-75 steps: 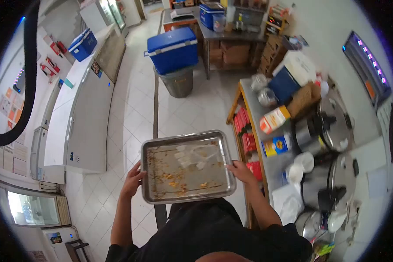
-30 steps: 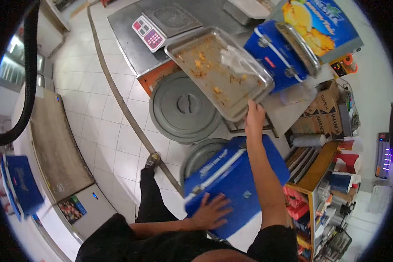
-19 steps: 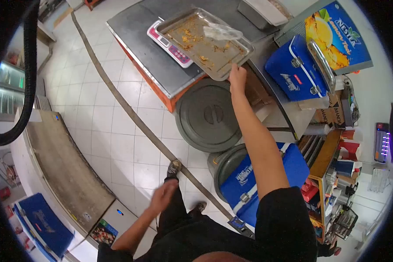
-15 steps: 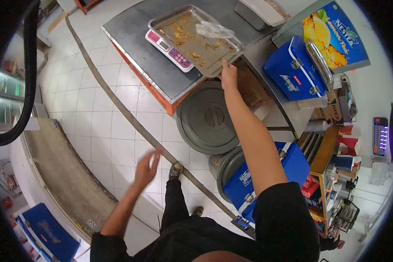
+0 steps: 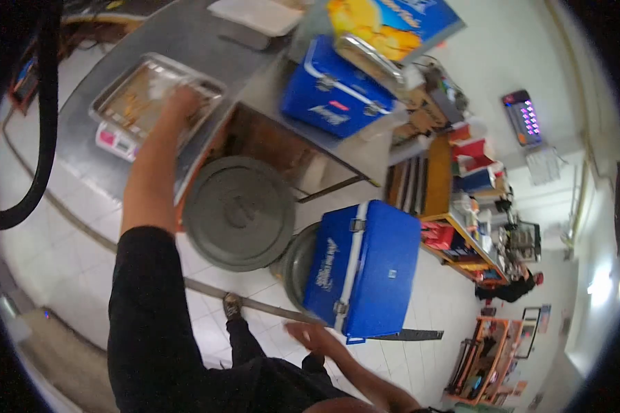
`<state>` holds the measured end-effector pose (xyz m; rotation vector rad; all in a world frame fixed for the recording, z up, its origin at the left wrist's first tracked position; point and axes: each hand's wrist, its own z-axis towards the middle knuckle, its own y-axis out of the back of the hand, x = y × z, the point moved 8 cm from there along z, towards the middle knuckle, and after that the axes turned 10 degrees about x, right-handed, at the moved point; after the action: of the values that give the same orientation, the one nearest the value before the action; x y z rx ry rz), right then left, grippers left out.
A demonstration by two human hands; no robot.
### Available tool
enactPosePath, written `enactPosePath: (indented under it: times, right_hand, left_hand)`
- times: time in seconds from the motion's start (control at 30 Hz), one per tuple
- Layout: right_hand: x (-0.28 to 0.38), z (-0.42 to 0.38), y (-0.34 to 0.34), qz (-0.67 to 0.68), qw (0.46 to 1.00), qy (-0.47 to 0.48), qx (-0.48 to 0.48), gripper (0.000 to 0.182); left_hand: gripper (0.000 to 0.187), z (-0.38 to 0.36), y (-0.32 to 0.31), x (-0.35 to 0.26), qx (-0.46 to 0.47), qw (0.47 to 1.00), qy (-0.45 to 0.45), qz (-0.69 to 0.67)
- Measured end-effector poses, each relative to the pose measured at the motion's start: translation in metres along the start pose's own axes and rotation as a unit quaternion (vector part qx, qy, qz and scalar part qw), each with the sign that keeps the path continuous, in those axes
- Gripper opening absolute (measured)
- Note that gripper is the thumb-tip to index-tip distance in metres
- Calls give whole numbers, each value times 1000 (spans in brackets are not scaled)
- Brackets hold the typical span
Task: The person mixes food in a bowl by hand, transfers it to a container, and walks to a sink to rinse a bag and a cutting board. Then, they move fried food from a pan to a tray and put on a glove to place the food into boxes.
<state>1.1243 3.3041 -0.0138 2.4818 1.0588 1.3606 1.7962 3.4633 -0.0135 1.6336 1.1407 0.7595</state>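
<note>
A shallow metal tray with brown and yellow food scraps rests on a pink and white digital scale. My left hand reaches over the tray's right part, beside a crumpled clear plastic bag. Motion blur smears its fingers, so I cannot tell what they grip. Low in front of my body, near a large blue cooler box, hangs my right hand. Its fingers are loosely stretched and hold nothing.
The grey table carries the scale. Beside it stands a grey lidded bin, with a second bin partly behind the large cooler. Another blue cooler sits on a side table. Shelves line the right; a person stands far off.
My view has swung right, so the tray appears farther left. My right hand has let go of the tray rim and dropped to my side; my left hand has risen over the tray.
</note>
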Motion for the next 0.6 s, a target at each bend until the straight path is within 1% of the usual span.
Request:
enactPosePath:
  times: [0.03, 0.07, 0.1, 0.13, 0.17, 0.2, 0.23, 0.27, 0.3, 0.33, 0.37, 0.4, 0.43, 0.47, 0.5, 0.53, 0.57, 0.6]
  right_hand:
    - [4, -46, 3, 30, 997, -68, -2, 25]
    - [-13, -88, 0, 75, 992, -87, -43, 25]
    - [-25, -125, -6, 126, 983, -106, -78, 25]
    - [-17, -152, 2, 237, 957, -93, -136, 26]
    - [-39, -177, -7, 386, 895, -82, -208, 27]
    - [-50, -195, -7, 404, 869, -165, -233, 28]
    - [-42, -204, 4, 409, 856, -178, -261, 27]
    - [-40, -208, 15, 412, 841, -190, -294, 27]
    - [-42, -203, 21, 400, 848, -168, -303, 26]
    - [-46, -198, 26, 391, 851, -149, -317, 25]
    - [-49, -189, 33, 397, 852, -90, -330, 24]
    - [-28, -178, 53, 360, 873, -94, -316, 25]
    - [-26, -171, 62, 274, 914, -96, -284, 28]
    - [-24, -170, 67, 230, 931, -113, -261, 35]
    - [-14, -174, 82, 242, 932, -70, -262, 44]
    - [4, -193, 106, 270, 910, -32, -314, 52]
    - [-7, -210, 114, 307, 880, -27, -361, 44]
    - [-26, -238, 113, 320, 857, -36, -401, 44]
  left_hand:
    - [49, 29, -20, 30, -130, 987, 61, -76]
    - [46, 22, -16, 44, -165, 971, 61, -160]
    - [44, -1, -11, 57, -190, 950, 62, -239]
    - [40, -26, 5, 64, -274, 929, 45, -246]
    - [35, -56, 26, 71, -361, 897, 28, -252]
    - [30, -93, 52, 68, -440, 865, -2, -240]
    - [25, -134, 83, 58, -518, 824, -36, -228]
    - [23, -161, 99, 45, -490, 817, -78, -293]
    - [21, -188, 105, 21, -454, 806, -126, -358]
    - [18, -227, 105, -22, -460, 811, -142, -332]
    - [18, -248, 87, -63, -374, 847, -162, -342]
    - [21, -289, 74, -132, -312, 871, -200, -323]
    - [24, -322, 44, -199, -211, 864, -268, -369]
    - [31, -362, 7, -268, -78, 835, -331, -432]
    - [40, -411, -29, -330, 54, 796, -380, -468]
    - [50, -462, -56, -387, 172, 749, -421, -481]
    - [60, -512, -81, -432, 259, 713, -446, -475]
    - [62, -550, -80, -473, 268, 698, -497, -440]
